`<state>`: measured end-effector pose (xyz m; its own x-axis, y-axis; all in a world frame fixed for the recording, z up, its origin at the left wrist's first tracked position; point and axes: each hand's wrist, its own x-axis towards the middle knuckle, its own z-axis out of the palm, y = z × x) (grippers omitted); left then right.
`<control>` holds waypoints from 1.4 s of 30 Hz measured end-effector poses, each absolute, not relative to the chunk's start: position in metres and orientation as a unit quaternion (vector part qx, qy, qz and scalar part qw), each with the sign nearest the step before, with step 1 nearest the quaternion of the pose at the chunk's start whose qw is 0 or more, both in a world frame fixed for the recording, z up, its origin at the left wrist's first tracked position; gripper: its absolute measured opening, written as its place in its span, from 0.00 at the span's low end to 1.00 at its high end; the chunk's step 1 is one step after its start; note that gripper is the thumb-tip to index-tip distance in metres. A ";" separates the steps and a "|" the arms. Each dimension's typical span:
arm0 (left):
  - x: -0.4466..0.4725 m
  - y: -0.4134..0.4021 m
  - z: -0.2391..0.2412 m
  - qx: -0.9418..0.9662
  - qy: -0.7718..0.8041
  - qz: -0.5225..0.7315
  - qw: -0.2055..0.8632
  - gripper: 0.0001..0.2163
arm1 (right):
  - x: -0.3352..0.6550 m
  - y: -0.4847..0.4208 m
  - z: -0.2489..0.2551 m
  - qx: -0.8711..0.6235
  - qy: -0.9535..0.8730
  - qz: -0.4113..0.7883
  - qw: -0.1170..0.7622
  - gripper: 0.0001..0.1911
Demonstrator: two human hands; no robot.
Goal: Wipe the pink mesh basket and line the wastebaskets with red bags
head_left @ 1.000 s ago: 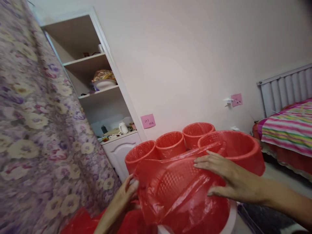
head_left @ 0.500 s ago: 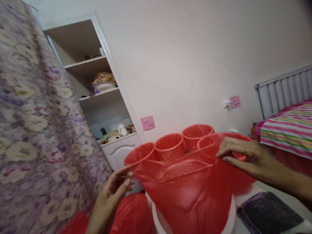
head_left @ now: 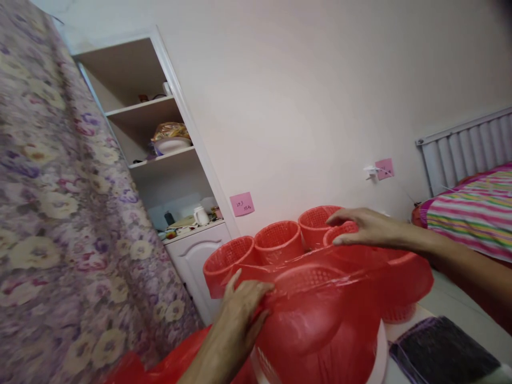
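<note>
A thin red plastic bag (head_left: 320,314) is stretched over a red mesh basket (head_left: 308,277) that stands on a white rim (head_left: 382,357). My left hand (head_left: 244,304) grips the bag's left edge, fingers curled into the film. My right hand (head_left: 366,226) reaches across to the far right rim, fingers bent over the bag's edge there. Three more red mesh baskets (head_left: 278,240) stand in a row just behind, touching each other.
A flowered purple curtain (head_left: 60,213) fills the left. White shelves (head_left: 160,154) with a cabinet hold bowls and small items. Pink notes (head_left: 242,204) stick to the wall. A striped bed (head_left: 472,213) and radiator are at right; a dark pack (head_left: 444,354) lies low right.
My left hand moved from beside the bag onto its left edge and closed on it. My right hand slid left along the far rim, pulling the bag further over the basket.
</note>
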<state>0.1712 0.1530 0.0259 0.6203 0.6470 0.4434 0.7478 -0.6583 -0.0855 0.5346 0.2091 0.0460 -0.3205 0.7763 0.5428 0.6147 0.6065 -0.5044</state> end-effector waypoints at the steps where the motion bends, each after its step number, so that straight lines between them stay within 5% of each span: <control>1: 0.174 0.152 0.029 -0.892 -0.398 -0.184 0.110 0.08 | 0.532 0.221 0.043 -0.441 -0.820 0.106 0.349 0.28; 6: 0.176 0.138 0.049 -0.888 -0.384 -0.247 0.052 0.08 | 0.519 0.257 0.027 -0.450 -0.845 0.058 0.284 0.05; 12: 0.169 0.134 0.075 -0.844 -0.416 -0.337 0.016 0.09 | 0.522 0.249 0.046 -0.427 -0.793 0.036 0.433 0.11; 16: 0.167 0.162 0.101 -0.821 -0.447 -0.353 0.030 0.12 | 0.550 0.238 0.049 -0.446 -0.791 0.051 0.415 0.14; 22: 0.191 0.236 0.120 -0.855 -0.509 -0.094 -0.031 0.28 | 0.566 0.234 0.029 -0.556 -0.760 0.099 0.321 0.32; 26: 0.213 0.264 0.100 -0.850 -0.524 -0.004 -0.053 0.37 | 0.564 0.244 0.012 -0.554 -0.754 0.159 0.315 0.32; 29: 0.225 0.273 0.083 -0.863 -0.504 -0.006 -0.029 0.18 | 0.572 0.251 0.003 -0.566 -0.749 0.107 0.326 0.29; 31: 0.226 0.278 0.077 -0.872 -0.490 -0.012 -0.021 0.04 | 0.578 0.253 -0.001 -0.559 -0.743 0.176 0.324 0.24; 36: 0.211 0.289 0.083 -0.866 -0.498 -0.030 -0.027 0.06 | 0.573 0.253 -0.001 -0.463 -0.734 0.360 0.342 0.07; 42: 0.190 0.302 0.102 -0.841 -0.531 -0.101 -0.023 0.07 | 0.549 0.253 0.023 -0.370 -0.661 0.431 0.491 0.09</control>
<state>0.1898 0.3021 0.1019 0.4160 0.8976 0.1454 0.8885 -0.4353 0.1450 0.5492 0.2533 0.0233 -0.2439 0.9120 0.3297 0.0663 0.3549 -0.9326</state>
